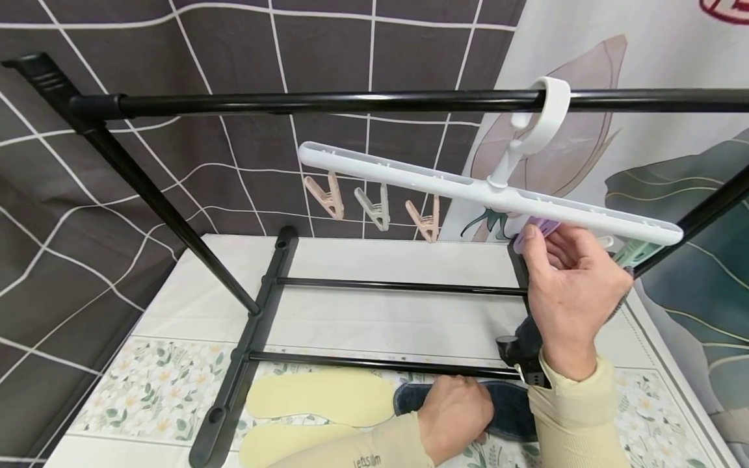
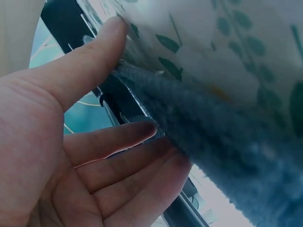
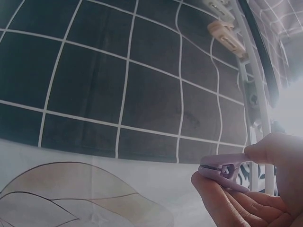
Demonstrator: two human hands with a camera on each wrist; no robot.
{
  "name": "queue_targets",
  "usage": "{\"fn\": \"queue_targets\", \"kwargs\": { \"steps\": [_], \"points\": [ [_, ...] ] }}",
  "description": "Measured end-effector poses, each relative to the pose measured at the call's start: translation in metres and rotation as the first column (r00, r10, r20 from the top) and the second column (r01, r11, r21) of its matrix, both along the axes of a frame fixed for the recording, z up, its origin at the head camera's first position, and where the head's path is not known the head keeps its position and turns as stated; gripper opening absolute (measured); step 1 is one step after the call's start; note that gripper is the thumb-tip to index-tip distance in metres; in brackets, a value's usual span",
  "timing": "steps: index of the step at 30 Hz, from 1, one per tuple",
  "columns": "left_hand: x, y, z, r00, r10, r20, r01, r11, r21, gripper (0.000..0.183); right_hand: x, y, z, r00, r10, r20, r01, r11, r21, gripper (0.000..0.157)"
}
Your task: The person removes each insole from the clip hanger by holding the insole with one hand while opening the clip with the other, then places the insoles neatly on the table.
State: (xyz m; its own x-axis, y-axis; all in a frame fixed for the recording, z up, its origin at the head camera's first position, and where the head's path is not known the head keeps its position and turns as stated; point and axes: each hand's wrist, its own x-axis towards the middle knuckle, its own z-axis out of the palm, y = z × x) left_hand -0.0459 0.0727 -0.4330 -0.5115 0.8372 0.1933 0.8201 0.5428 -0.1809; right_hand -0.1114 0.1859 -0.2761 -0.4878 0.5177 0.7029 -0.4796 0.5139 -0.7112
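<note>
A white hanger point(image 1: 404, 177) hangs tilted by its hook from a black rail, with small clips along its bar. Under its right half, my right hand point(image 1: 576, 279) pinches a purple clip point(image 3: 222, 171) between thumb and fingers. Below, my left hand point(image 1: 458, 413) is over a dark blue fuzzy insole point(image 1: 510, 409) lying on the flowered cloth. Seen from the left wrist, the thumb is on one side of the insole's edge point(image 2: 199, 118) and the curled fingers on the other. The palm hides part of that hold in the head view.
Two pale yellow insoles point(image 1: 322, 396) lie left of the blue one. Two pink clips point(image 1: 325, 196) and a grey clip point(image 1: 374, 207) hang from the hanger's left half; a green clip point(image 1: 638, 252) is at its right end. The rack's black lower bar point(image 1: 380, 364) runs just behind the insoles.
</note>
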Motion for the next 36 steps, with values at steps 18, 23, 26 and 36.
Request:
{"fn": "queue_targets", "kwargs": {
  "steps": [18,23,26,36],
  "points": [
    [-0.001,-0.035,0.011,0.99,0.098,0.099,-0.09,0.992,-0.085,0.032,-0.002,0.004,-0.003,1.0,-0.005,-0.003,0.005,1.0,0.013,0.017],
    [-0.002,-0.05,0.011,0.984,0.109,0.141,-0.097,0.991,-0.094,0.034,-0.002,0.004,-0.003,1.0,0.004,-0.011,-0.004,1.0,0.011,0.015],
    [-0.003,-0.057,0.012,0.975,0.12,0.189,-0.103,0.99,-0.097,0.041,-0.002,0.004,-0.002,1.0,-0.002,-0.008,0.002,1.0,0.021,0.015],
    [-0.007,-0.082,0.012,0.941,0.149,0.303,-0.121,0.987,-0.108,0.056,0.0,0.005,-0.002,1.0,-0.011,0.004,0.011,0.999,0.036,0.017]
  ]
}}
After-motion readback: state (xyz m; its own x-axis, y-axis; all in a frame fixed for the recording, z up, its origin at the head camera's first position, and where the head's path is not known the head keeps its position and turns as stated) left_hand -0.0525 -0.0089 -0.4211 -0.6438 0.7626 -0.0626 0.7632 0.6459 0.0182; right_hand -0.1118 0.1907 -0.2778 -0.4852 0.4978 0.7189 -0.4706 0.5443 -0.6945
